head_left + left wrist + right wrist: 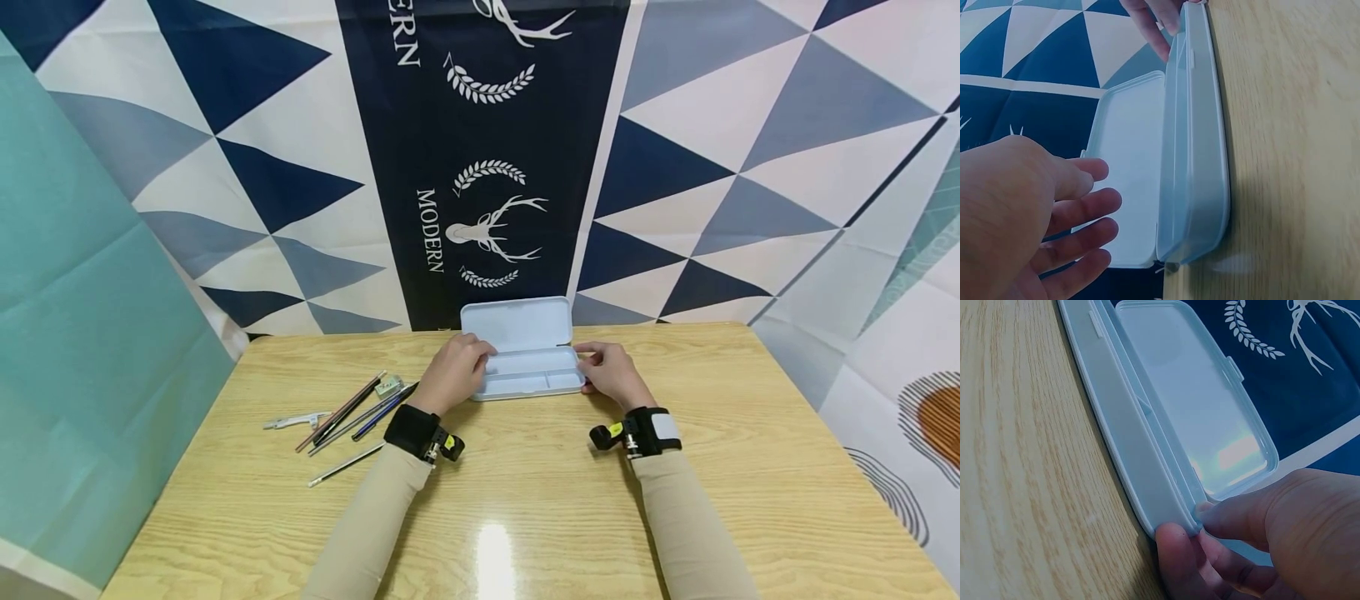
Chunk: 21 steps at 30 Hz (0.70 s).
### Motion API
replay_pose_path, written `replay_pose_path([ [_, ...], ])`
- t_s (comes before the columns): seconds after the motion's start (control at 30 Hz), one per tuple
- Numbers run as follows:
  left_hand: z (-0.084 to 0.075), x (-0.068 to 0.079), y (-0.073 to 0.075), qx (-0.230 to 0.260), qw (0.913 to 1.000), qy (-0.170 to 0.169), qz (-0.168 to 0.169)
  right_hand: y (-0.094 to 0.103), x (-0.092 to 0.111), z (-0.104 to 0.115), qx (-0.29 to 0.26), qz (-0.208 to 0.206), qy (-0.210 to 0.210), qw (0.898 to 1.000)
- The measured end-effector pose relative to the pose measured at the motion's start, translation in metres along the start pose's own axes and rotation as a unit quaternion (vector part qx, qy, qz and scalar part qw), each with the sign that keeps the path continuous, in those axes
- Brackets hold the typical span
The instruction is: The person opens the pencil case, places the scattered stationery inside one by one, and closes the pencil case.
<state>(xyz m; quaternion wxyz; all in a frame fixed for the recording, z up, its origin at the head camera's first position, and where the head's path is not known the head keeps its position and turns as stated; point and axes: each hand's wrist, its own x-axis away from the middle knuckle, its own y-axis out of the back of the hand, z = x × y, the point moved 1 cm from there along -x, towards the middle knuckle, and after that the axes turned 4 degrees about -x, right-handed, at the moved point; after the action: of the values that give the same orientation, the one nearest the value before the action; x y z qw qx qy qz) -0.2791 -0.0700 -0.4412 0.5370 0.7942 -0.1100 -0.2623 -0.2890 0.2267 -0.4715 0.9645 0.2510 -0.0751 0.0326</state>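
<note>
While my right hand [613, 375] pinches its right end, one smooth, round-cornered, pale-blue case [528, 364] lies open on the wood-grained counter [555, 483], long axis running left to right, lid [517, 325] raised behind. My left hand [453, 372], fingers loosely spread, is at its left end; left of it lie one eraser [388, 387], one compass [294, 422], several slender pencils [347, 464].
</note>
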Motion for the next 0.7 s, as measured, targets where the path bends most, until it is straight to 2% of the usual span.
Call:
replay_pose_path([
  [0.3,0.007,0.012,0.006,0.002,0.9999,0.011,-0.003,0.002,0.001,0.001,-0.002,-0.002,0.003,1.0],
  [0.7,0.024,0.028,0.011,-0.008,0.9995,0.014,-0.026,0.001,0.001,0.0,-0.004,-0.009,0.008,1.0],
])
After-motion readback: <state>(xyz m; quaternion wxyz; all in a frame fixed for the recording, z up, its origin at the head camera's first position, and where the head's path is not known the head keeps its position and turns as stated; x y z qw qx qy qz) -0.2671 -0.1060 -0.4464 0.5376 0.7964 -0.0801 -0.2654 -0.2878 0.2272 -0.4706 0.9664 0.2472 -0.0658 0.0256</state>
